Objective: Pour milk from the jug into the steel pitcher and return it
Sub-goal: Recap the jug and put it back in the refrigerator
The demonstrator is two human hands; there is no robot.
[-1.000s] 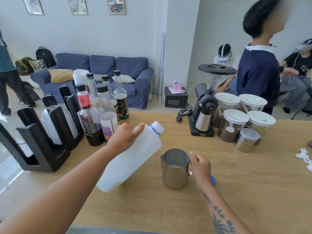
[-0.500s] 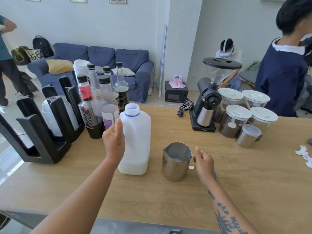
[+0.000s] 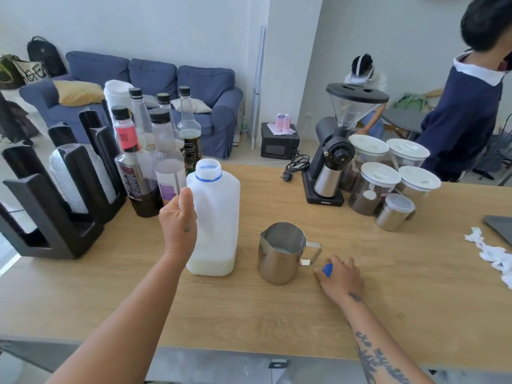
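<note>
Milk jug has been brought back upright since a second ago, when it was tipped toward the steel pitcher; now set down on the wooden counter, uncapped, a shallow layer of milk left at the bottom. A little milk is seen in the pitcher. Pour judged done.

Left hand is wrapped around the jug's handle side, thumb up; grip not yet let go. Right hand has come off the pitcher handle and is now down on the counter just right of it, fingers closed over the blue cap. Capping is likely next, then returning the jug.

Clearances: jug stands just left of the pitcher, a small gap between them. Syrup bottles are crowded just behind and left of the jug; the black cup holder lies further left. Near edge of the counter is well clear of both items. Open counter is available in front and to the right; coffee grinder and lidded canisters are well back. Cap approach from the right passes over the open pitcher, so the rim should be cleared.
</note>
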